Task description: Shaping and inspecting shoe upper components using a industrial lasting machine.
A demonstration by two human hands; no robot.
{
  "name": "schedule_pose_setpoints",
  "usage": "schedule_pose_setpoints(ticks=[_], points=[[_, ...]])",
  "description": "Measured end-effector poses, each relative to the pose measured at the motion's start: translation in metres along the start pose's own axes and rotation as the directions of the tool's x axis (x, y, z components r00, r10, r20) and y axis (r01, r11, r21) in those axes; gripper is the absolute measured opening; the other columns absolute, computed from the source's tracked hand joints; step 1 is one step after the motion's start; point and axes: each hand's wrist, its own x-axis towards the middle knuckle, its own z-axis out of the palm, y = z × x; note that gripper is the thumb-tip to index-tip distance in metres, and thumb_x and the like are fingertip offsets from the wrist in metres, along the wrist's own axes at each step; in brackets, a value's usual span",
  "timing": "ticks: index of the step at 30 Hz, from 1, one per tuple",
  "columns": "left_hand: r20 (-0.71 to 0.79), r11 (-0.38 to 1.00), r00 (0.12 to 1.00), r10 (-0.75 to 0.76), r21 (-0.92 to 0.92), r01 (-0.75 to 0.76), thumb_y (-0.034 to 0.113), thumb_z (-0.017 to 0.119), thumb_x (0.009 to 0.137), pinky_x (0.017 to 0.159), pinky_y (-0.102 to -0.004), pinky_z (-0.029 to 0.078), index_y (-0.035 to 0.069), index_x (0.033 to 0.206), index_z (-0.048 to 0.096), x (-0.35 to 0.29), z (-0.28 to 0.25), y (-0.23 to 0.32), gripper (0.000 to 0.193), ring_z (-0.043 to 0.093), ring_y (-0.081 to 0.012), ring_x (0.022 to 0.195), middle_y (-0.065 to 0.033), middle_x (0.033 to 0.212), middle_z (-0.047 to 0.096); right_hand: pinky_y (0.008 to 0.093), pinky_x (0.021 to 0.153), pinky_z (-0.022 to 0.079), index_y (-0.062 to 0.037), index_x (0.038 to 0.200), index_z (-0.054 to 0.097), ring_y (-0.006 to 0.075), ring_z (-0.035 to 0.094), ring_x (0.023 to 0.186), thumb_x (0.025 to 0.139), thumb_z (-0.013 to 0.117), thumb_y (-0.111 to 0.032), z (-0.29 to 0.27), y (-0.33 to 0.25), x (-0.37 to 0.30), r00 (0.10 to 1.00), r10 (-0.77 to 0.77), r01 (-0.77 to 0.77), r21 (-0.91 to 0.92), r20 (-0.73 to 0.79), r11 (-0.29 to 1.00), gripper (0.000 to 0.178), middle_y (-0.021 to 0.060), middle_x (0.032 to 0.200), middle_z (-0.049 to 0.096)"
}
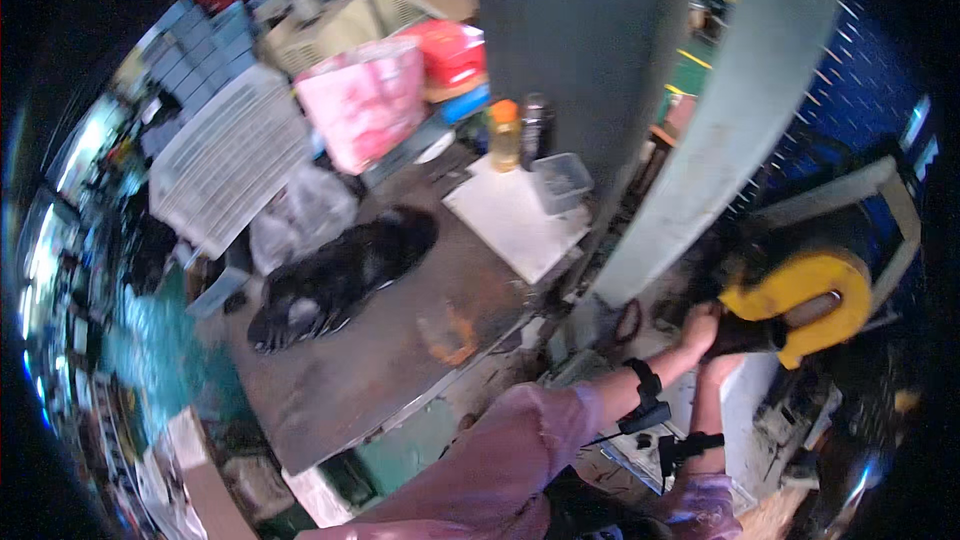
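Observation:
At the right, my left hand (702, 328) is closed on a dark, blocky piece (748, 336). My right hand (720, 370) is closed just below it, at the lower side of the same piece. The far end of the dark piece reaches the opening of a yellow U-shaped guard (838, 292) on a machine. Motion blur and the hands hide the exact shape of the piece, and most of my fingers are out of sight. Both wrists wear black straps, and my sleeves are pink.
A steel table (370, 370) to the left carries a black plastic bag (335, 275), white paper (505, 215), a clear tub (562, 182) and an orange-capped bottle (504, 136). A pink bag (365, 105) stands behind. A grey-green column (740, 130) rises beside the machine.

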Motion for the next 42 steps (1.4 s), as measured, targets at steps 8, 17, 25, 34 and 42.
schedule_pose_setpoints(ticks=[8, 17, 25, 34, 42], points=[[0.397, 0.948, 0.885, 0.242, 0.097, -0.303, 0.016, 0.055, 0.090, 0.072, -0.0258, 0.048, 0.005, 0.103, 0.061, -0.084, -0.218, 0.037, 0.018, 0.060, -0.0109, 0.080, -0.0032, 0.089, 0.065, 0.0385, 0.088, 0.047, 0.0010, 0.120, 0.053, 0.0258, 0.057, 0.102, 0.092, 0.044, -0.028, -0.082, 0.083, -0.018, 0.891, 0.446, -0.054, 0.995, 0.084, -0.080, 0.042, 0.0107, 0.116, 0.058], [-0.495, 0.719, 0.755, 0.429, 0.693, 0.046, 0.019, 0.055, 0.084, 0.086, -0.0414, 0.045, -0.002, 0.118, 0.051, -0.006, -0.484, -0.032, 0.040, 0.055, -0.0376, 0.101, -0.0213, 0.108, 0.059, 0.0400, 0.089, 0.041, -0.0094, 0.126, 0.046, 0.0247, 0.051, 0.107, 0.091, 0.046, -0.037, -0.053, -0.032, -0.128, 0.644, 0.708, -0.173, 0.957, 0.289, -0.233, 0.045, 0.0101, 0.116, 0.053], [-0.404, 0.820, 0.863, 0.303, 0.573, -0.020, 0.016, 0.057, 0.084, 0.093, -0.0388, 0.042, -0.002, 0.124, 0.048, -0.011, -0.483, -0.015, 0.045, 0.052, -0.0342, 0.111, -0.0231, 0.119, 0.054, 0.0233, 0.057, 0.043, -0.0060, 0.105, 0.053, 0.0107, 0.056, 0.062, 0.094, 0.049, -0.036, -0.076, -0.218, -0.182, 0.891, 0.053, -0.453, 0.881, 0.450, 0.135, 0.032, 0.0033, 0.074, 0.059], [-0.910, 0.881, 0.410, 0.066, 0.246, 0.403, 0.024, 0.058, 0.089, 0.089, -0.0414, 0.041, -0.005, 0.121, 0.051, -0.188, -0.708, -0.008, 0.043, 0.054, -0.0287, 0.102, -0.0193, 0.112, 0.058, 0.0221, 0.054, 0.040, -0.0058, 0.094, 0.057, 0.0089, 0.052, 0.059, 0.094, 0.051, -0.022, -0.043, -0.291, -0.196, 0.814, -0.225, -0.503, 0.844, 0.535, 0.186, 0.017, 0.0013, 0.069, 0.056], [-0.738, 0.782, 0.548, -0.393, -0.582, -0.224, 0.016, 0.062, 0.085, 0.081, -0.0313, 0.044, -0.003, 0.098, 0.066, -0.211, -0.754, -0.028, 0.023, 0.058, -0.0172, 0.086, -0.0079, 0.093, 0.065, 0.0251, 0.057, 0.048, -0.0045, 0.097, 0.057, 0.0144, 0.061, 0.064, 0.091, 0.055, -0.017, -0.050, -0.338, -0.217, 0.690, -0.411, -0.507, 0.804, 0.595, 0.312, 0.014, 0.0060, 0.077, 0.063]])
